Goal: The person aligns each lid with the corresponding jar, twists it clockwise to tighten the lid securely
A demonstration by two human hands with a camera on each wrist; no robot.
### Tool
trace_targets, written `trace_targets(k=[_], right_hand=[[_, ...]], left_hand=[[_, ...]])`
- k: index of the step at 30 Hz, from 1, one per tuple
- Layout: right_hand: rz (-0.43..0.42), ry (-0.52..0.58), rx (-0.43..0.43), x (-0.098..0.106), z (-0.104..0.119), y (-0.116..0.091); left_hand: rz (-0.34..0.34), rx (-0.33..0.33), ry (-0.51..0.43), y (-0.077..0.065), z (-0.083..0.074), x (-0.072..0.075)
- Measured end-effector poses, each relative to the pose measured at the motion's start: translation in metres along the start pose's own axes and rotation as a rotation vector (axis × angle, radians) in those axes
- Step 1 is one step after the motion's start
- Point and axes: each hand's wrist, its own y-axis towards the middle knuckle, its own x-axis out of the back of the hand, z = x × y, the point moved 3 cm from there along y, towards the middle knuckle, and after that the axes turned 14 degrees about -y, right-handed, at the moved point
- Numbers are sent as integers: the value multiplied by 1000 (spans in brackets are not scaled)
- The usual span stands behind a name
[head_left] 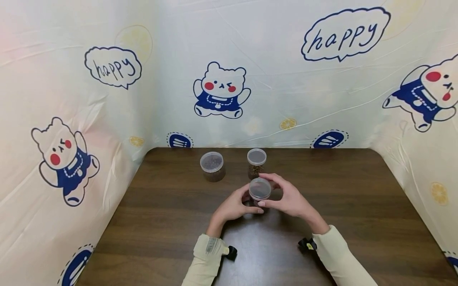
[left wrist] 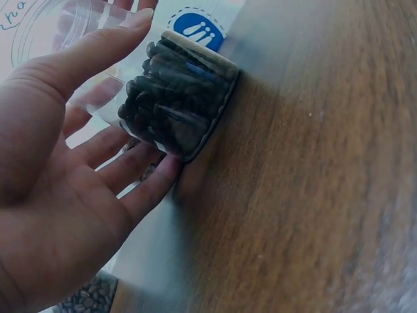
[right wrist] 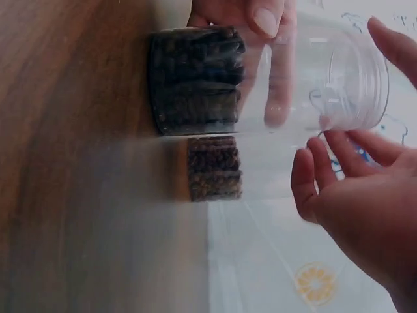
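Note:
A clear screw-top jar (head_left: 259, 189) is between my two hands at the middle of the table. Dark, coffee-like beans (left wrist: 179, 91) fill its lower half, and its base is right at the tabletop. My left hand (head_left: 234, 204) holds the jar's side, thumb (left wrist: 104, 49) along the front and fingers behind. Around the clear lid (right wrist: 374, 85) curves my right hand (head_left: 291, 198). In the right wrist view its thumb (right wrist: 397, 49) stands just off the lid, and its loosely bent fingers (right wrist: 313, 173) are close beside the jar.
Just behind the held jar stands a narrower clear jar (head_left: 256, 169) of brown beans. A wider, lidded jar (head_left: 213, 169) of dark beans is to its left. The brown wooden table (head_left: 161, 222) ends at a printed cloth backdrop (head_left: 279, 79).

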Motion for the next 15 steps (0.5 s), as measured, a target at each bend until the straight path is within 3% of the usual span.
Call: trace_targets(k=[5, 15], right_hand=[[20, 30, 5, -2, -7, 0], [-106, -20, -36, -7, -2, -4]], left_hand=[[0, 9, -4, 0, -1, 0], [0, 21, -3, -1, -1, 0]])
